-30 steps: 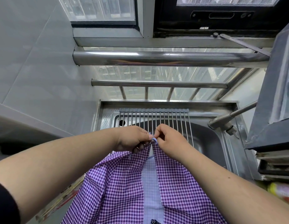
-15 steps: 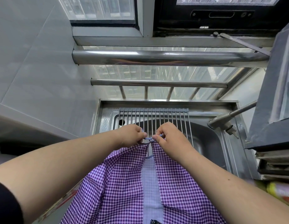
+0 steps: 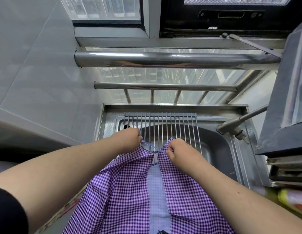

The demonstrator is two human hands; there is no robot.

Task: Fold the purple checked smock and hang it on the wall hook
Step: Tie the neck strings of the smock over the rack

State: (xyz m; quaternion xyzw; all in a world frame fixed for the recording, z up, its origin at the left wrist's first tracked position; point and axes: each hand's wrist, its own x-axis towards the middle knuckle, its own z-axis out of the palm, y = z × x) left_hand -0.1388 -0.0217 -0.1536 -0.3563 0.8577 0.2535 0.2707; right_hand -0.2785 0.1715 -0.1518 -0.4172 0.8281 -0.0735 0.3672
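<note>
The purple checked smock (image 3: 130,196) is hanging in front of the person, over the near edge of a steel sink (image 3: 219,149), its 2 checked panels parting to show a pale lining strip down the middle. The left hand (image 3: 128,139) is pinching one end of a thin striped tie (image 3: 151,146) with curled fingers, at the smock's upper left corner. The right hand (image 3: 178,150) is gripping the other end of the tie together with the upper right corner of the cloth, fingers curled tight round it. The tie is stretching taut between the 2 hands, which are near each other but apart.

Behind the hands a roll-up wire drying rack (image 3: 162,125) is lying across the far part of the sink. A tap (image 3: 234,127) is reaching in from the right. Beyond the sink, 2 horizontal steel rails (image 3: 163,59) are crossing in front of a window (image 3: 109,9). At the far right a yellow packet (image 3: 293,200) is lying blurred; any writing on it cannot be read, and no other label is legible.
</note>
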